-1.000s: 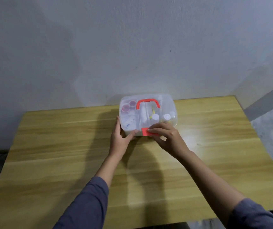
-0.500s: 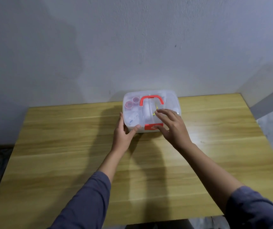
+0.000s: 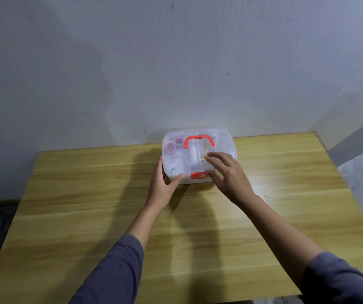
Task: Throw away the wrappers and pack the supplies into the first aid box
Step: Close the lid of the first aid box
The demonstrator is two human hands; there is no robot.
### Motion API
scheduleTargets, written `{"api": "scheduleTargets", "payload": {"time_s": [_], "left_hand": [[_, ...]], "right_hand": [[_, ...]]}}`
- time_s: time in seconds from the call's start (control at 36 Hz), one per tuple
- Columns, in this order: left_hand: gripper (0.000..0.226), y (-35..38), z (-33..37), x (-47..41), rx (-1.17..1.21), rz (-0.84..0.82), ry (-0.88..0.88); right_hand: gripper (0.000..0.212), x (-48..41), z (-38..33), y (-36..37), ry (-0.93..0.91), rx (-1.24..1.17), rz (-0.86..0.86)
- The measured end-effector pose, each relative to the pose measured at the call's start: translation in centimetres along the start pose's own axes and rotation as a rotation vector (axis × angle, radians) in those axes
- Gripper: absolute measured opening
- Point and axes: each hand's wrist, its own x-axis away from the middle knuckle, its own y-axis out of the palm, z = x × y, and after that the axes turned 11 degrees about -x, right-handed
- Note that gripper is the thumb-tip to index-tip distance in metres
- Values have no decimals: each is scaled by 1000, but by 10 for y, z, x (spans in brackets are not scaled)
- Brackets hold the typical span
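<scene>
While left hand grips, first aid box between hands

First aid box: clear plastic, lid closed, red handle lying flat on top, red latch at near edge. Sits between both hands, against the far wall. 2 red-capped items visible inside, left rear compartment.

clear first aid box, red handle, yellow wood-grain table
</scene>
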Motion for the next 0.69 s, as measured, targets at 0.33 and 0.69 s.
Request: {"api": "scheduleTargets", "payload": {"time_s": [0.33,0.69], "left_hand": [[89,-4,14,-13,-140,-52,136],[85,-4,24,-39,-128,-77,137]], "right_hand": [[66,15,23,-4,271,-236,164],[66,-7,39,-8,264,-199,165]]}}
